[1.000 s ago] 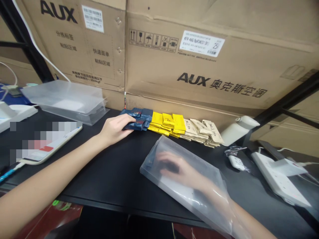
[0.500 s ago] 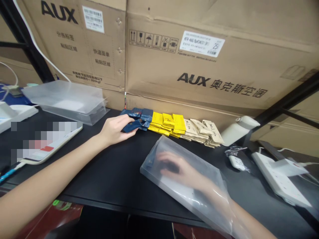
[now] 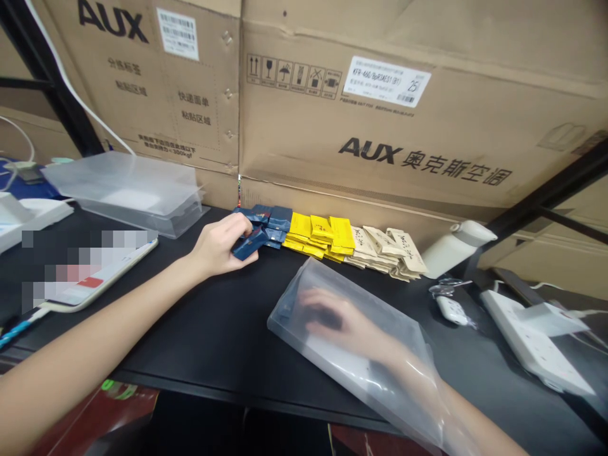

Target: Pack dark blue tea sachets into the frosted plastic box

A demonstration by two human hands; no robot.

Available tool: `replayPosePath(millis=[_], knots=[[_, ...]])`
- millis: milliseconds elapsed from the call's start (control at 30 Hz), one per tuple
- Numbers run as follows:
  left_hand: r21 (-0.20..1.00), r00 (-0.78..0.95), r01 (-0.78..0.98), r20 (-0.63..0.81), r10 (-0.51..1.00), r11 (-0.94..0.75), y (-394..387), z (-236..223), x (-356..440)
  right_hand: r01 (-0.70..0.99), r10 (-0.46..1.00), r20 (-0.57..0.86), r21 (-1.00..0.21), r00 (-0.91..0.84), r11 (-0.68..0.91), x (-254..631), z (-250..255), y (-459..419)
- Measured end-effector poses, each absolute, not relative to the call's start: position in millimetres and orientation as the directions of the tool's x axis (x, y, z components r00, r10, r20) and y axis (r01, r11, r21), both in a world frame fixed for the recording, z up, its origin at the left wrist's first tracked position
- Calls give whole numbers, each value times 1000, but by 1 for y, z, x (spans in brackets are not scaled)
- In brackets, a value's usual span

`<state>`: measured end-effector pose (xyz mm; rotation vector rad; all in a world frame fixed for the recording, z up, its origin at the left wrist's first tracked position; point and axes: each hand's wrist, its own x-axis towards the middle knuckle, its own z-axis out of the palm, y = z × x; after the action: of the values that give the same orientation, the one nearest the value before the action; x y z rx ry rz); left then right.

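On the near side of the table (image 3: pixel 204 335) lies a clear case (image 3: pixel 351 364); the right hand (image 3: pixel 342 320) shows through its plastic, fingers curled, though whether they grip anything I cannot tell. Farther back, the left hand (image 3: pixel 221 244) pinches a blue packet (image 3: pixel 250 246) between thumb and fingers, beside the blue pile (image 3: pixel 279 220). Yellow packets (image 3: pixel 320 235) come next, then beige packets (image 3: pixel 373 244) with dark script too small to read. More clear cases (image 3: pixel 123 187) stand left. Behind, the left box (image 3: pixel 142 95) reads "AUX" above a barcode label (image 3: pixel 178 35); the right box (image 3: pixel 413 126) reads "AUX 奥克斯空调", its white label (image 3: pixel 386 81) showing "25".
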<state>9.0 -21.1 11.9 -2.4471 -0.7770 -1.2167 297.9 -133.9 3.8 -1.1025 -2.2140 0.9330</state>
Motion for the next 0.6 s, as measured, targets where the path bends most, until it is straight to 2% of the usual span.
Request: replayPosePath(millis=[200,433,600], knots=[[-13,459,575,833,310,-818,-23,14,9,492,821,114,-751,-559,439,298,3,-134],[-54,520,521,812,267,-852,-18,14,10,497,820,135,-737,-556,458,298,4,-134],[12,486,536,813,320,-844,-19,14,10,501,821,127,-738,-556,453,298,3,-134]])
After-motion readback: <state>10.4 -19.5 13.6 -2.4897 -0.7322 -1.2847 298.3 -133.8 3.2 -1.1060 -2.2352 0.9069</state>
